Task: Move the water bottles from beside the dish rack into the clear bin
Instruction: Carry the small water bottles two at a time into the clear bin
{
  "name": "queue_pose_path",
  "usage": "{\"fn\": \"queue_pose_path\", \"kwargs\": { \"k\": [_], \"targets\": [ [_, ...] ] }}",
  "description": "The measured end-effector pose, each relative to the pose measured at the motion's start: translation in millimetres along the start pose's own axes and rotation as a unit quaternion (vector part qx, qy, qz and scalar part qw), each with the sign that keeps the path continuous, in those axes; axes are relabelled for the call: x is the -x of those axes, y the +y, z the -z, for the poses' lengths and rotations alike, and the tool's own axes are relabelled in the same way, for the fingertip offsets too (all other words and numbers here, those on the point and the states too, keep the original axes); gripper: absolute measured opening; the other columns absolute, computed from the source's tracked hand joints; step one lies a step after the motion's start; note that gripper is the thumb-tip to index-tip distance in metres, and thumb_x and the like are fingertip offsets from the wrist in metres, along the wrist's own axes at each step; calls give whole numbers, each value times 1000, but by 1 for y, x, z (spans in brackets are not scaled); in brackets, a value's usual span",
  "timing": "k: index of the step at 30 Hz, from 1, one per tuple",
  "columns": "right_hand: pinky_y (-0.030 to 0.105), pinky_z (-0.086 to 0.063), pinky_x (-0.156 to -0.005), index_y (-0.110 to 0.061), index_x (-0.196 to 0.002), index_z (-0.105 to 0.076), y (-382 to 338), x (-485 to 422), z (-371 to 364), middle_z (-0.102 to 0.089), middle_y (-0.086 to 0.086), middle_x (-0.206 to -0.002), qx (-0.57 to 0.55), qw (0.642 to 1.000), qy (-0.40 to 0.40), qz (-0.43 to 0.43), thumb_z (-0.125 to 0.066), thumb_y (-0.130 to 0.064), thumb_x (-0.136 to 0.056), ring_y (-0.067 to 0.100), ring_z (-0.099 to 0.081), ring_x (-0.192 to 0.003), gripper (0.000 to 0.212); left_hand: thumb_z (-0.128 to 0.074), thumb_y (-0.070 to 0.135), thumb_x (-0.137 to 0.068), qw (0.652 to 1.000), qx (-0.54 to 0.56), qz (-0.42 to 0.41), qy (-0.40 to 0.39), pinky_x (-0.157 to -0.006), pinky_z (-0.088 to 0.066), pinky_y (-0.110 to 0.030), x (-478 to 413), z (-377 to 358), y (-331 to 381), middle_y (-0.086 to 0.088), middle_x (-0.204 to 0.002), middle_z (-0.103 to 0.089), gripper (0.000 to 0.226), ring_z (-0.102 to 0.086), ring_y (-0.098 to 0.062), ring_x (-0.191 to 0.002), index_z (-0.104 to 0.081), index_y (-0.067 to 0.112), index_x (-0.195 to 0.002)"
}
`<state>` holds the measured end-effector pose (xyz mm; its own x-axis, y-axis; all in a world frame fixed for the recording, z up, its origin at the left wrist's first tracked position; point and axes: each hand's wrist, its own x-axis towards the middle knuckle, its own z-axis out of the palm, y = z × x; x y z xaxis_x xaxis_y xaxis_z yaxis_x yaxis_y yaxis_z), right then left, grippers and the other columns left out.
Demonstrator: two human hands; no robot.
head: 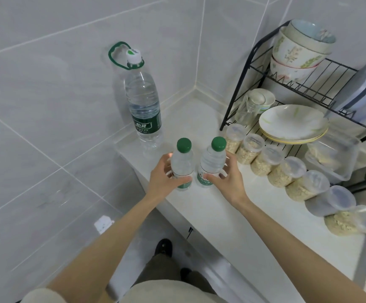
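Observation:
Two small water bottles with green caps stand side by side on the white counter (210, 211). My left hand (165, 174) grips the left small bottle (182, 159), thumb across its label. My right hand (228, 178) grips the right small bottle (212, 160) the same way. A large water bottle (143, 101) with a green carry handle stands behind them against the tiled wall. A clear plastic bin (333, 158) sits under the black dish rack (304, 84) at the right.
A row of several clear jars of grain (287, 173) lies along the counter from the rack toward the front right. The rack holds bowls (298, 47), plates (293, 123) and a glass jug. The counter's left edge drops to the floor beside my feet.

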<state>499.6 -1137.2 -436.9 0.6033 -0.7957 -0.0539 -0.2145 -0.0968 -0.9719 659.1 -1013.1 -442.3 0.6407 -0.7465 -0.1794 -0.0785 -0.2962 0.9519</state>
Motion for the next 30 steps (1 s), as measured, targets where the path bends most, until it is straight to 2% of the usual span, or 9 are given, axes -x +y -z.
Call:
{"fn": "queue_pose_path", "kwargs": {
  "k": [5,9,13,15,20,24,26,30],
  "targets": [
    [25,-45,-96,-23,-131,-38,-4,-4,-3,-50,-28,-118,61,998,-20,18,-81,-15,-75,0,-54,-108,71,-90,22,-59,1000,-15,-9,16,-83,-51,-21,-4,-1,10,12,-102,-67,66,-64,-5,-98,-52,25,-113],
    [33,-49,-97,-22,-135,-37,-6,-1,-4,-51,-28,-115,73,997,3,22,-81,-20,-77,12,-56,-111,73,-90,24,-59,999,-35,-8,10,-78,-51,-21,-9,-2,18,16,-96,-65,64,-64,-6,-94,-51,30,-110],
    [37,-52,-95,-21,-134,-41,-15,3,3,-62,-16,-108,76,996,36,5,-81,-23,-76,10,-61,-104,72,-90,32,-57,997,-68,-10,-16,-84,-54,-31,-15,-4,29,2,-104,-67,72,-64,-14,-96,-52,24,-117],
    [38,-52,-95,-22,-132,-43,-22,6,9,-65,-11,-107,78,995,62,-1,-82,-25,-74,11,-63,-104,70,-90,34,-56,997,-69,-9,-29,-85,-54,-32,-18,-6,37,0,-105,-67,76,-64,-14,-96,-52,23,-121],
    [42,-55,-89,-31,-123,-46,-50,17,36,-70,-13,-108,84,988,128,-4,-85,-34,-67,5,-65,-104,68,-91,33,-54,993,-65,-53,-81,-83,-55,-30,-24,-17,68,6,-98,-70,69,-66,-12,-90,-56,30,-113],
    [41,-55,-89,-33,-119,-50,-79,38,61,-71,-20,-98,84,974,208,-11,-87,-38,-62,2,-67,-98,68,-92,25,-53,983,-49,-112,-139,-79,-56,-27,-21,-32,102,11,-92,-72,56,-69,-7,-84,-60,42,-96],
    [38,-54,-92,-30,-120,-51,-94,54,72,-71,-17,-103,89,963,253,-13,-87,-37,-63,1,-66,-102,68,-92,22,-53,974,-34,-138,-179,-78,-55,-25,-16,-40,121,13,-91,-72,54,-69,-5,-85,-60,42,-93],
    [41,-55,-90,-31,-118,-54,-121,94,88,-73,-11,-104,101,936,337,-10,-85,-46,-57,5,-67,-99,71,-91,36,-44,950,-10,-185,-250,-81,-57,-31,-5,-57,153,7,-97,-73,64,-70,-11,-90,-62,35,-102]
  ]
}}
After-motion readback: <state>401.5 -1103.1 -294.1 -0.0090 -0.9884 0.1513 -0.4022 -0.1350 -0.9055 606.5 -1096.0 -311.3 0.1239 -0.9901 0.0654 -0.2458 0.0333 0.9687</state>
